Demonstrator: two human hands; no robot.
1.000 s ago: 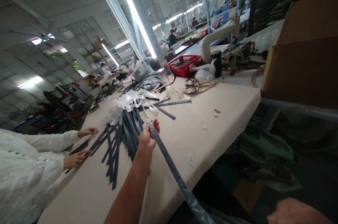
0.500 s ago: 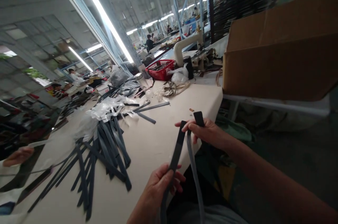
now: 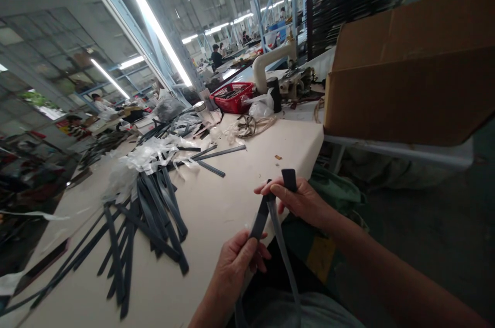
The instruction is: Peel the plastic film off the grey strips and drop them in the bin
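Observation:
A dark grey strap (image 3: 262, 218) runs between my two hands over the table's front edge. My left hand (image 3: 242, 256) closes around its lower part, thumb on top. At its upper end my right hand (image 3: 297, 196) pinches the strap between thumb and fingers. A short dark end (image 3: 289, 179) sticks up above the right hand's fingers. From below this hand a paler grey, shiny strip (image 3: 284, 256) hangs down to my lap; whether it belongs to the same strap, I cannot tell. A pile of similar dark straps (image 3: 154, 214) lies to the left on the table.
White translucent film strips (image 3: 150, 155) lie crumpled behind the pile on the pale table (image 3: 216, 214). Farther back stand a red basket (image 3: 232, 98), a jar (image 3: 203, 111) and a machine with a thick pale arm (image 3: 266, 65). A large cardboard box (image 3: 406, 75) stands at right.
My left hand has come slightly closer to my right, so less strap shows between them. At far left, the other person's hand has left the view. The view has shifted slightly.

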